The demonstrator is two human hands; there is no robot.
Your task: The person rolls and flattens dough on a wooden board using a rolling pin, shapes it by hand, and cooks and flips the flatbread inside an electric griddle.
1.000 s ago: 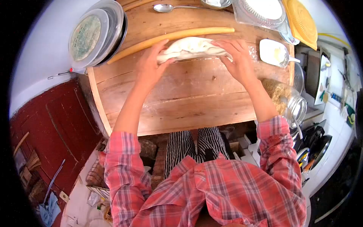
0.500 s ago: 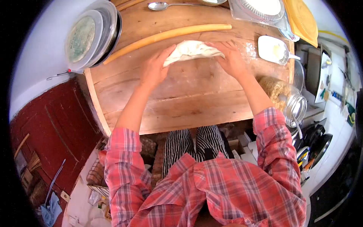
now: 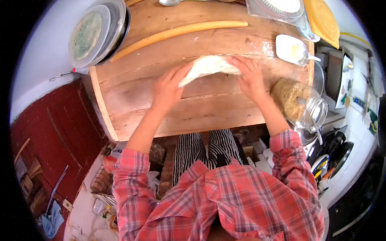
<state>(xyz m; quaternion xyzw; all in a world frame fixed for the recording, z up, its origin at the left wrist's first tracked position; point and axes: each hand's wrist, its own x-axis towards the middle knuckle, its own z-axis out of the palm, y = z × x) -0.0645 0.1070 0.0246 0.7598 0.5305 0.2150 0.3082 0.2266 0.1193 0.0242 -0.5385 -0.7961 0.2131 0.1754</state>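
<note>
A pale, elongated roll of dough [image 3: 210,66] stretches between my two hands over the wooden table [image 3: 201,110]. My left hand [image 3: 170,86] grips its left end, and my right hand [image 3: 251,78] is wrapped round its right end. The dough bows slightly upward in the middle, and its underside is partly hidden. Beyond it lies a long, thin wooden rolling pin [image 3: 179,32]. Flour dust [image 3: 261,48] marks the tabletop to the right, by a white scoop [image 3: 288,47].
Stacked lidded bowls [image 3: 89,36] stand at the table's back left corner. A large glass jar of brown grainy stuff [image 3: 291,98] lies at the right edge. Farther back are a spoon [image 3: 169,2], a clear plastic container [image 3: 277,12] and a yellow tray [image 3: 321,20].
Both hands have drawn the dough nearer to my body, away from the rolling pin. The dough is held at both ends in both frames.
</note>
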